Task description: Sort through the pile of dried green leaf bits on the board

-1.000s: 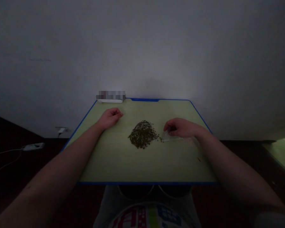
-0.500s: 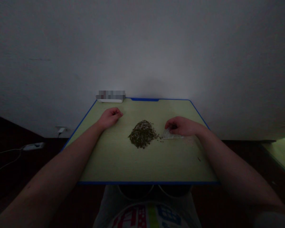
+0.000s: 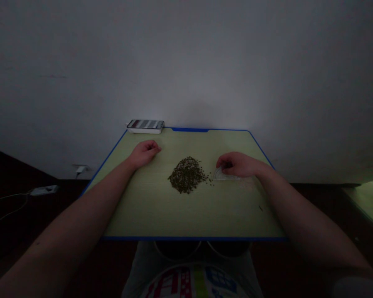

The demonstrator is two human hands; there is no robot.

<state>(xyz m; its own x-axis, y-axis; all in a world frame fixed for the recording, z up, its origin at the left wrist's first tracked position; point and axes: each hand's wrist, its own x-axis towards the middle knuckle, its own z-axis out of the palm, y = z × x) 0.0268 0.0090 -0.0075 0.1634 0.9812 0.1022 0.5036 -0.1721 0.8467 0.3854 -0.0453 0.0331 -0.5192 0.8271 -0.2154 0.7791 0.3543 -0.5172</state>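
Observation:
Small dark greenish grains lie in a loose pile (image 3: 187, 175) in the middle of the pale tabletop (image 3: 180, 219). A few stray grains are scattered off its right side. My right hand (image 3: 236, 164) rests to the right of the pile, its fingers pinched on a clear protractor (image 3: 220, 175) that lies flat on the table. Part of the protractor is covered by the hand, and its left end is close to the stray grains. Left of the pile, my left hand (image 3: 144, 153) rests on the tabletop with its fingers curled closed and nothing visible in them.
A phone (image 3: 146, 124) lies on a white box (image 3: 144, 130) at the back left corner, against the wall. A small dark sliver (image 3: 260, 207) is at the right of the table. On the floor at left sits a power strip (image 3: 44, 190) with cables.

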